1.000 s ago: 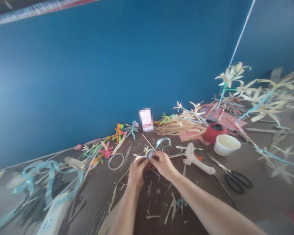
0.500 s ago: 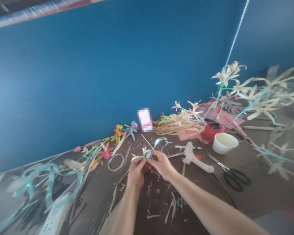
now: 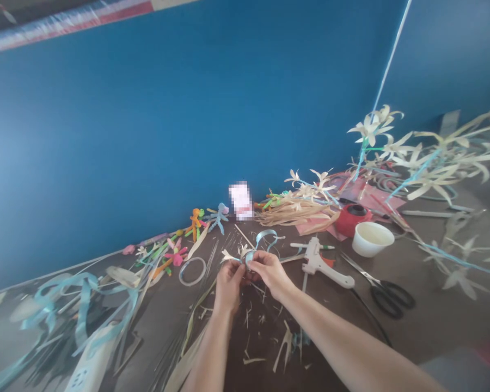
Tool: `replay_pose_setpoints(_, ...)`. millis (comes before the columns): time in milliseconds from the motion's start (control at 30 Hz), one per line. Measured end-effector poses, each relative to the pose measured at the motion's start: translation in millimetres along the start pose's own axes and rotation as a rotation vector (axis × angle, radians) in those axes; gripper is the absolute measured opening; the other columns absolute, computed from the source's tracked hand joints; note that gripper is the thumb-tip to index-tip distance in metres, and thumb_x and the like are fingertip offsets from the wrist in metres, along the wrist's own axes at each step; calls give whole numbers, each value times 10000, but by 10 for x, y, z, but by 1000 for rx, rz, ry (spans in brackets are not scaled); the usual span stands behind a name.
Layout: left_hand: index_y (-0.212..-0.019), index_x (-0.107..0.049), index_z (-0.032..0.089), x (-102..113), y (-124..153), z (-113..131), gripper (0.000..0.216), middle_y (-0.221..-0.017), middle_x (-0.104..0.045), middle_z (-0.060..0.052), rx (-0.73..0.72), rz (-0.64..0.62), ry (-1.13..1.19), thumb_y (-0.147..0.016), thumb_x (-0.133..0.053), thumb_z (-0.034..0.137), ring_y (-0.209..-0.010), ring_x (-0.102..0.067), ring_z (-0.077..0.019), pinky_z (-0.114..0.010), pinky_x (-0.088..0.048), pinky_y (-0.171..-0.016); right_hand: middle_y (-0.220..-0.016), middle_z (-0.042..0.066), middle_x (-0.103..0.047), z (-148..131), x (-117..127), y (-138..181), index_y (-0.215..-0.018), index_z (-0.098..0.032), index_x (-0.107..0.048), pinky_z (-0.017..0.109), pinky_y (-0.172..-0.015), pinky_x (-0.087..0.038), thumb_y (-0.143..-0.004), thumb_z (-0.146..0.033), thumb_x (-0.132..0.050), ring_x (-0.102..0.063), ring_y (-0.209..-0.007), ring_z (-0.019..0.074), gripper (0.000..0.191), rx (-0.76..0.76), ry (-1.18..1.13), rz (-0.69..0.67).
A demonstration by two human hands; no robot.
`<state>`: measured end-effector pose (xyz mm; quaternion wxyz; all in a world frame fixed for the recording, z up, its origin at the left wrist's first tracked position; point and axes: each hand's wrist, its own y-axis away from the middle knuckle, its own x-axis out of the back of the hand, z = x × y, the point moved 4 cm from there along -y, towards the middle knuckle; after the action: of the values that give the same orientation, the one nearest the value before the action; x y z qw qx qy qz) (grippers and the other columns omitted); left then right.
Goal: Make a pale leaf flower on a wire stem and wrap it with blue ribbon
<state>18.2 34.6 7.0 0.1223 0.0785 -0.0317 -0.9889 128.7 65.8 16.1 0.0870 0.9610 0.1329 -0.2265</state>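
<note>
Both hands meet over the middle of the dark table. My left hand pinches the lower part of a small pale flower whose cream petals stick out above the fingers. My right hand is closed on a light blue ribbon right beside it. One part of the ribbon lies against the flower's base, and its tail loops up behind the right fingers. The fingertips almost touch and hide the join. A thin pale stick lies just beyond them.
To the right lie a white glue gun, black-handled scissors, a white cup and a red roll. A tape ring, pipe-cleaner figures and a power strip are left. Cream flowers stand back right.
The hands stay together with small finger movements. More of the flower's petals show above the left fingers, and the ribbon at the right fingertips has turned slightly. The view has shifted a little.
</note>
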Motion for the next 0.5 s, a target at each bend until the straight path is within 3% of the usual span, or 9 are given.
replay_pose_setpoints(500,-715,-568,147,1,-20,7,191,-544,-575,21,-45,25,-145,-686,-635,324,-472,-525,-112,-215,-425,-454,-519,-36,-540,96,71,-34,-594,-167,-511,172,-394,-395,-572,-200,-624,-497,-474,91,120,-48,-67,90)
